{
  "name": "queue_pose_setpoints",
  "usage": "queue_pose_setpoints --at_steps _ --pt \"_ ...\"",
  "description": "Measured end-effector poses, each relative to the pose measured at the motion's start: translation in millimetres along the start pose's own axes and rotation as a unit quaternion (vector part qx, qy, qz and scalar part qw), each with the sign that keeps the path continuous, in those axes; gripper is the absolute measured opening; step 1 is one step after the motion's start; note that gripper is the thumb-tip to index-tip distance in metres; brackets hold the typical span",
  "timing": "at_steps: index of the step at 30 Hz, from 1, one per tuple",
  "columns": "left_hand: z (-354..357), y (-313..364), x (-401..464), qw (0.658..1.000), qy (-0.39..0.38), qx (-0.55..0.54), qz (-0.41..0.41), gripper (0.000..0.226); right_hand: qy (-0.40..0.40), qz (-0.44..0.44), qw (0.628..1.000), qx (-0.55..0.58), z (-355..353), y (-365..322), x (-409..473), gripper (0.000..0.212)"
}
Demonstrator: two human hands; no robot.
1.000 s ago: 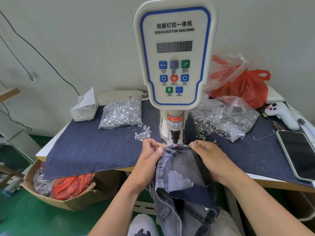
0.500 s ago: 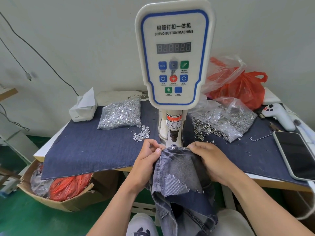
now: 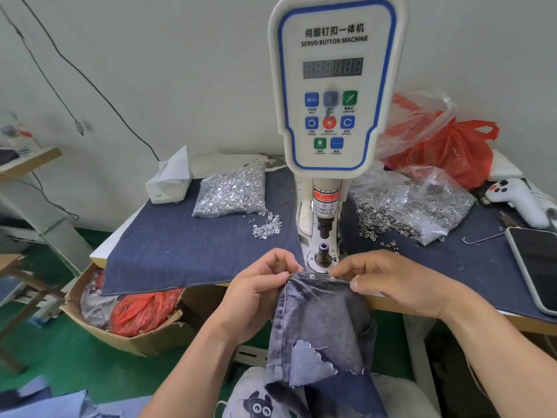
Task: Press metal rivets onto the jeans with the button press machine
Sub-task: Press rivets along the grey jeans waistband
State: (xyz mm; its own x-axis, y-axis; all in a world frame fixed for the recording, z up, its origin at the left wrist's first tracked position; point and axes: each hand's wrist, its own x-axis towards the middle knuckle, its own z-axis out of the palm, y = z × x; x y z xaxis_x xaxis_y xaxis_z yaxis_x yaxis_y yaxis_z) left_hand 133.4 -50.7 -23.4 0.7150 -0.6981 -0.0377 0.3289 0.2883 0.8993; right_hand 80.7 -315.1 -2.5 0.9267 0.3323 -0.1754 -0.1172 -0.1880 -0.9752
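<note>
Jeans hem [image 3: 316, 277] pulled back off the lower die [image 3: 323, 255], now exposed; two rivets show on the edge. Left hand [image 3: 256, 292] and right hand [image 3: 391, 280] pinch the hem, fingers clenched on denim, likely repositioning for another rivet.

Place: small garment workshop
Machine: servo button machine [image 3: 334, 86] mounted on denim-covered worktable [image 3: 187, 248]
Supplies: plastic bags of metal rivets [image 3: 232, 191] and ring parts [image 3: 422, 206]
Floor: green, with cardboard box [image 3: 120, 333] of scraps

Grey jeans [image 3: 319, 324] hem, two rivets [image 3: 322, 277] set, just before machine die [image 3: 322, 255]
</note>
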Motion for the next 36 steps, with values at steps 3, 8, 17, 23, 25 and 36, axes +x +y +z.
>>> queue_pose_setpoints --at_steps 3,8,17,23,25,36 --pt "10 8 -3 0.999 -0.039 0.014 -0.012 0.017 -0.031 0.003 0.998 -0.062 10 -13 -3 0.020" --pt "16 13 -6 0.995 -0.042 0.096 -0.004 0.026 -0.017 -0.058 0.998 0.001 18 -17 -10 0.020" --pt "-7 -3 -18 0.942 -0.078 0.309 -0.108 0.033 0.029 -0.071 0.937 0.341 -11 -5 -26 0.010" --pt "-3 11 -4 0.976 0.035 0.203 -0.072 0.036 0.141 0.082 0.987 -0.004 -16 -12 -21 0.045" --pt "2 16 1 0.974 0.040 0.215 -0.066 0.033 0.123 0.071 0.980 -0.137 -10 -17 -20 0.060" --pt "7 24 11 0.958 0.105 0.262 -0.047 0.021 0.022 0.004 0.973 -0.231 4 -16 -22 0.015"
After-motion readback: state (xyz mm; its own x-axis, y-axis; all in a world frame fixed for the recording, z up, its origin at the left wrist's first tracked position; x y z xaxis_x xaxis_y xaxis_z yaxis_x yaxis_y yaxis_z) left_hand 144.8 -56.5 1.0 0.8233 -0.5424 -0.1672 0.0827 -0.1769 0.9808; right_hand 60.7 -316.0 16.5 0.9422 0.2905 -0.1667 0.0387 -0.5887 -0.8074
